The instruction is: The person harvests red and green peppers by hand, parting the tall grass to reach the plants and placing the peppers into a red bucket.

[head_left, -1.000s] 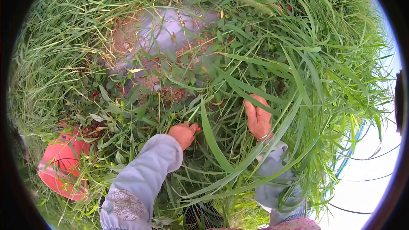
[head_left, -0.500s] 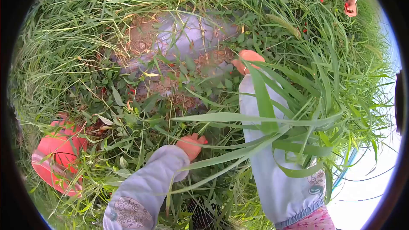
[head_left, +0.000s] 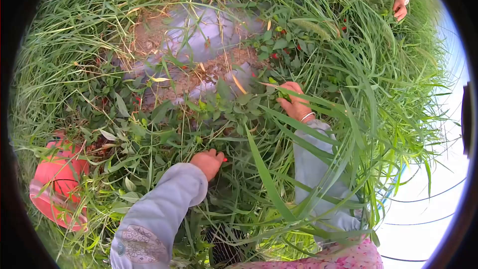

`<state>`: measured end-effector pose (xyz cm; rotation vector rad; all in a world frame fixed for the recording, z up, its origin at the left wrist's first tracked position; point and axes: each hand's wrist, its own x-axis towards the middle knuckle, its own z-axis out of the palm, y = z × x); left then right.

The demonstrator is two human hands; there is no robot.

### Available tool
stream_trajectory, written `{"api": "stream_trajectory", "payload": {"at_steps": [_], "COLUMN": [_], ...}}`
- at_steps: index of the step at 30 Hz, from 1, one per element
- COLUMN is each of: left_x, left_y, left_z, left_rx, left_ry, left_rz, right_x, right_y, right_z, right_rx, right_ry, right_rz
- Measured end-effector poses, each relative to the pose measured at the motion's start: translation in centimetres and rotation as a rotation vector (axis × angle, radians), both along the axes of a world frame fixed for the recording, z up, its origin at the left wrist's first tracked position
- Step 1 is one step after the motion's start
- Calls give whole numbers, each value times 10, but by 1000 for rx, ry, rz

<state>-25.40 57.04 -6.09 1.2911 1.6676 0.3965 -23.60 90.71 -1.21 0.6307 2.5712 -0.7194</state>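
Note:
Low in the middle of the head view, my left hand (head_left: 208, 164) is closed around a small red pepper (head_left: 225, 159), whose tip shows beyond the fingers. My right hand (head_left: 296, 101), with a white band at the wrist, reaches into leafy pepper plants (head_left: 281, 45). Its thumb and fingers bend round a green stem or leaf at their tips; what they grip is too small to name. Long grass blades (head_left: 269, 179) cross in front of the right sleeve. Several red peppers hang among the leaves above the right hand.
At the lower left a red bucket (head_left: 57, 184) lies tilted in the grass. Pale plastic sheeting (head_left: 199, 30) with soil and dry straw shows at the upper middle. Another person's hand (head_left: 400, 7) is at the top right. Tall grass surrounds the plants.
My right hand has moved down, with its fingers now at the plant. My left hand has shifted slightly up and left, the red pepper still in it. The other person's hand has turned downward.

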Motion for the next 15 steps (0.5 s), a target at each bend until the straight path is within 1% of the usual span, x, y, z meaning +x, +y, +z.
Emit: {"api": "stream_trajectory", "payload": {"at_steps": [2, 5, 6, 9, 10, 13, 14, 15], "left_x": [-5, -3, -1, 8, 2, -9, -8, -6], "left_y": [1, 2, 1, -2, 1, 4, 3, 3], "left_z": [5, 4, 1, -8, -2, 8, 6, 5], "left_rx": [-25, -42, -44, -13, -25, -42, -37, -31], "left_ry": [-49, -66, -61, -64, -70, -76, -70, -63], "left_rz": [19, 34, 39, 75, 64, 43, 46, 49], "right_x": [11, 13, 12, 17, 14, -6, 13, 9], "right_y": [-2, -1, -2, -5, -15, -45, -33, -36], "right_z": [-9, -21, -23, -26, -17, 26, 5, 9], "right_rx": [42, 28, -206, -369, -329, -150, -120, -20], "right_ry": [118, 195, 215, 106, 72, -4, 20, 103], "right_rz": [-61, -308, -517, -590, -575, -355, -193, -40]}}
